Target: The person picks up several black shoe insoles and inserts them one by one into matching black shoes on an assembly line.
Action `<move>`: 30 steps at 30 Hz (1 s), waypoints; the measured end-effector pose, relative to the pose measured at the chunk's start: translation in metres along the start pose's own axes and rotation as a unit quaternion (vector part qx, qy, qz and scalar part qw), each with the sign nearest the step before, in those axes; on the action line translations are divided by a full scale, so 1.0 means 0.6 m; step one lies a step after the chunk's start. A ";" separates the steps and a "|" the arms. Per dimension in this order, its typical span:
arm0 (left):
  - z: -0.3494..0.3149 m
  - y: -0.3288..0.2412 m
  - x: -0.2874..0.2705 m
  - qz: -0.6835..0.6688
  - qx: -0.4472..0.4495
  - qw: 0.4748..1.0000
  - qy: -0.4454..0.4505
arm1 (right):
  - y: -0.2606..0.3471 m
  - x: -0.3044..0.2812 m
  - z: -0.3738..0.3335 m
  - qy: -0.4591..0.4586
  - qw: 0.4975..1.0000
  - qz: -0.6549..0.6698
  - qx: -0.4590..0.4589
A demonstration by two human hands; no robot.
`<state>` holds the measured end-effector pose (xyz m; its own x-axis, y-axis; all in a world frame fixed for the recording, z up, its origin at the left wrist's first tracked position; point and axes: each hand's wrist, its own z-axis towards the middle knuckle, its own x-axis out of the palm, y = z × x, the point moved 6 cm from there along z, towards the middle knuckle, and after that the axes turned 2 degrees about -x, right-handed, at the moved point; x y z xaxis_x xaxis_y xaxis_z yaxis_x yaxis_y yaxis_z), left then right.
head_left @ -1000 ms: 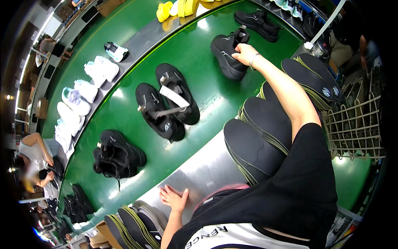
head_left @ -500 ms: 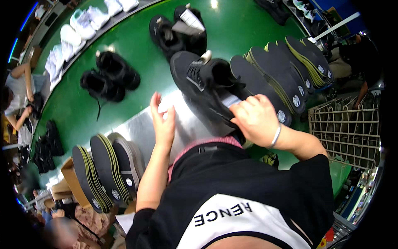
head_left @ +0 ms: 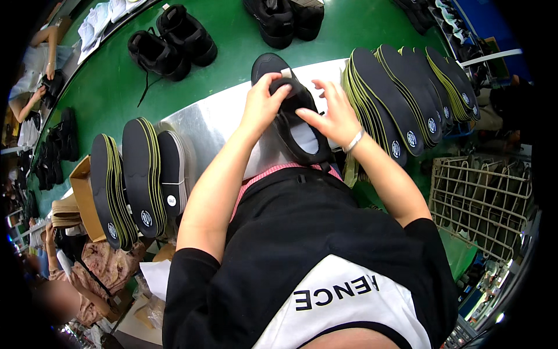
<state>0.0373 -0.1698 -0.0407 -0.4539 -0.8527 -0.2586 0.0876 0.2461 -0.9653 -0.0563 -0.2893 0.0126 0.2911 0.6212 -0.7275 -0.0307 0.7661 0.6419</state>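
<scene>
A single black shoe [head_left: 272, 62] lies in front of me on the metal plate [head_left: 218, 122], its toe pointing away and its heel toward my body. Thumb and fingers of my left hand [head_left: 264, 104] pinch the shoe's tongue and bend it up. My right hand [head_left: 339, 116] is beside the opening, fingers spread and thumb reaching over the collar, gripping nothing. Inside the shoe a pale inner sole [head_left: 303, 135] shows toward the heel. The front of the inside is hidden by the tongue and my fingers.
Black insoles with yellow-green edges stand in stacks at right [head_left: 372, 102] and left [head_left: 142, 180]. Two pairs of black shoes [head_left: 171, 43] [head_left: 285, 20] sit farther off on the green table [head_left: 229, 67]. A wire basket [head_left: 479, 203] is at far right. People work at the left.
The shoe has swung upright in front of me. My left hand has gone from empty air to pinching the tongue; my right hand has let go near the heel. The view has shifted.
</scene>
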 end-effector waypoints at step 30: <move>0.039 0.033 0.022 -0.172 -0.081 0.977 0.100 | -0.107 0.086 0.032 0.117 0.845 0.420 0.310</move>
<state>0.0534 -0.1871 -0.0640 -0.5967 -0.7950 0.1088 -0.2349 0.0435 -0.9710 -0.0210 -0.3094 -0.0615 0.2164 0.9740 0.0667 0.3959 -0.1500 0.9059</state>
